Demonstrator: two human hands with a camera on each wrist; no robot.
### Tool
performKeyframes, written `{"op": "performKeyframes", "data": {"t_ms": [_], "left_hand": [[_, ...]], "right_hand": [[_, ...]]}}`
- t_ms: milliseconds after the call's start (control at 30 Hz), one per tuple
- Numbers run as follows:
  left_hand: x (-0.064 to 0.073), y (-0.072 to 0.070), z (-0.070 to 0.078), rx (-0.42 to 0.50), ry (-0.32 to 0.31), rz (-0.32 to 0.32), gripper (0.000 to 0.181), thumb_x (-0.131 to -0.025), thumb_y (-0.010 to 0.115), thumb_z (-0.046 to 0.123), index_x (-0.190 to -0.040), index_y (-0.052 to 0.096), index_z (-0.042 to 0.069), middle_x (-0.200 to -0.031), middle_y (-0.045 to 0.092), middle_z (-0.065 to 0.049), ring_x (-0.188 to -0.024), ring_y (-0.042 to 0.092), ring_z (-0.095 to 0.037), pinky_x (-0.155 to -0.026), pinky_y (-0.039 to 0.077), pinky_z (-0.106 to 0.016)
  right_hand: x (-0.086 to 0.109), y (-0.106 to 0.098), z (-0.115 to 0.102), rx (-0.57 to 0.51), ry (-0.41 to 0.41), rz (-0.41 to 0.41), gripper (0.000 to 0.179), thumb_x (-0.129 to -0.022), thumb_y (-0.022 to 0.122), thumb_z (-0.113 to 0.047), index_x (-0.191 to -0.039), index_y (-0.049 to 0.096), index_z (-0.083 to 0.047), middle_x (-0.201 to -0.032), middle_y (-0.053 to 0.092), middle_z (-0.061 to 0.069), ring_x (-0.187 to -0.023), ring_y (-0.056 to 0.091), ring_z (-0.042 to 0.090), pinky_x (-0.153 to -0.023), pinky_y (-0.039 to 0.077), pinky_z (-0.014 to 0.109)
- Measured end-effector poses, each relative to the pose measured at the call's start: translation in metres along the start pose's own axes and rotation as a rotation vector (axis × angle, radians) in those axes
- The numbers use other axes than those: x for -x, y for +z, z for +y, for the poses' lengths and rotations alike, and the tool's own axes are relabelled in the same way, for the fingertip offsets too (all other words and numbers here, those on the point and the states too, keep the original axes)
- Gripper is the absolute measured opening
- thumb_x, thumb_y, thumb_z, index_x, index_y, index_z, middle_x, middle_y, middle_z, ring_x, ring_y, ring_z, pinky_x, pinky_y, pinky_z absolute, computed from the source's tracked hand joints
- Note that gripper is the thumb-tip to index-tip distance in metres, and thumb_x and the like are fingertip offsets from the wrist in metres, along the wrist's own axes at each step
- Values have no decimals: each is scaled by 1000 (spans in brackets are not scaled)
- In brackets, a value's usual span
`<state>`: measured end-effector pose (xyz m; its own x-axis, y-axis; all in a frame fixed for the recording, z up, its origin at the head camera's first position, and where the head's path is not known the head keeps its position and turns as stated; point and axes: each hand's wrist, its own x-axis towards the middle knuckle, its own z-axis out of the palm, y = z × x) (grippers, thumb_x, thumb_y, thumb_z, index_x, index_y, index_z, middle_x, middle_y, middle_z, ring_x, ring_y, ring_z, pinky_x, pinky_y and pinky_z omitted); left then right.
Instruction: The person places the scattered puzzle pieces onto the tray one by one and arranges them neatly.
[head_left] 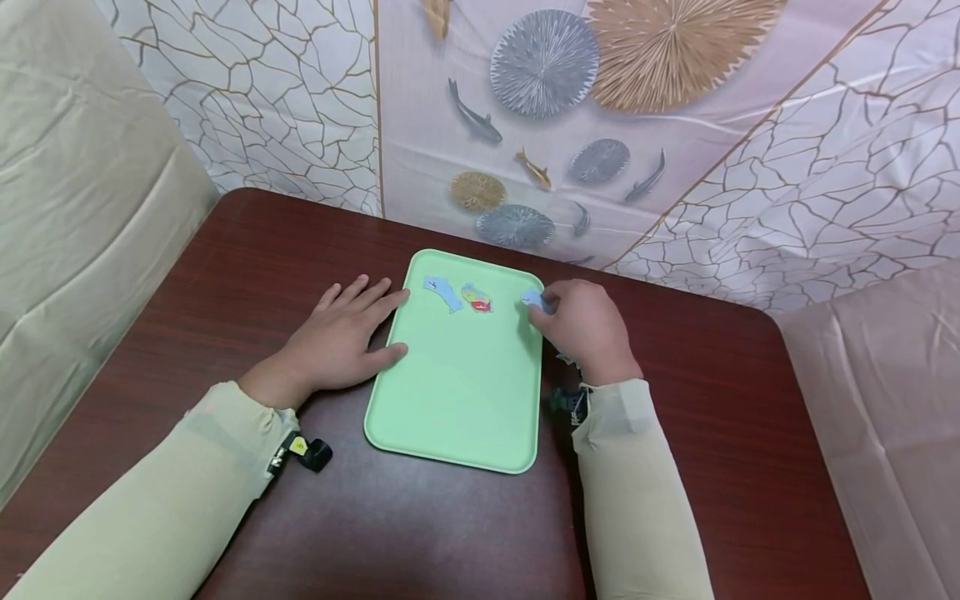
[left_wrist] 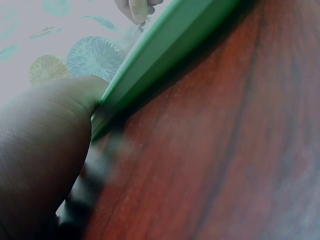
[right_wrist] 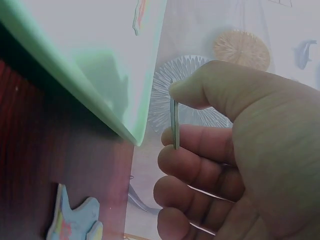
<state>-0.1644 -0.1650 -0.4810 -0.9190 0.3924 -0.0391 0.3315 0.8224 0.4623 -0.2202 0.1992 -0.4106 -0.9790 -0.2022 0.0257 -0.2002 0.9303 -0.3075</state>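
Pale-blue puzzle piece [head_left: 531, 297] held over green tray [head_left: 450, 400], near its far right corner.
Right hand [head_left: 594, 327] pinches it, thumb against fingers; left hand [head_left: 337, 340] spread, thumb and index at left rim. Looks like placing: blue piece [head_left: 444, 292] and multicolored piece [head_left: 477, 300] on tray, patterned piece [right_wrist: 76, 215] on table [head_left: 712, 417]. Next probably: lower, align, release.

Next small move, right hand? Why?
Probably lower the pinched blue piece onto the green tray: the right hand holds it near the tray's right edge, the left hand touches the opposite edge, and a long blue piece and a red-yellow piece lie inside.
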Motion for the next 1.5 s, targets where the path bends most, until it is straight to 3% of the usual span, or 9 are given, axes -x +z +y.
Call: {"op": "performKeyframes", "data": {"t_ms": [300, 700, 967, 1200, 1500], "left_hand": [[0, -2, 0, -4, 1, 4, 83, -112, 56, 64, -181, 27, 29, -188, 23, -14, -176, 12, -46, -138, 8, -74], [0, -1, 0, -2, 0, 2, 84, -111, 56, 65, -181, 27, 30, -189, 23, -13, -177, 12, -45, -138, 8, -74], [-1, 1, 0, 2, -1, 8, 85, -110, 58, 65, -181, 28, 30, -188, 24, -13, -176, 13, -45, -138, 9, -73], [0, 0, 1, 3, -1, 6, 84, -111, 58, 65, -181, 28, 30, -188, 24, -13, -177, 12, -44, -138, 8, -73], [0, 0, 0, 5, 1, 0, 83, -112, 55, 65, -181, 26, 30, -189, 23, -13, -177, 12, -45, -138, 8, -74]], "right_hand": [[-5, 7, -3, 23, -17, -4, 22, -102, 79, -35, -96, 82, -14, -70, 60, 1, -68, 58, 22, -63, 45, 36], [-8, 13, -7, 48, -7, 0, 23, -101, 80, -35, -104, 85, -13, -80, 70, 2, -76, 63, 23, -66, 47, 36], [-10, 12, -11, 48, -17, 8, 21, -102, 81, -37, -96, 83, -16, -69, 62, 0, -68, 58, 22, -60, 43, 36], [-11, 13, -15, 49, 9, -7, 27, -102, 82, -38, -111, 86, -13, -86, 76, 2, -77, 65, 22, -65, 49, 36], [-13, 16, -17, 53, 26, -13, 31, -103, 82, -40, -116, 86, -12, -90, 79, 3, -81, 68, 23, -69, 54, 38]]}}
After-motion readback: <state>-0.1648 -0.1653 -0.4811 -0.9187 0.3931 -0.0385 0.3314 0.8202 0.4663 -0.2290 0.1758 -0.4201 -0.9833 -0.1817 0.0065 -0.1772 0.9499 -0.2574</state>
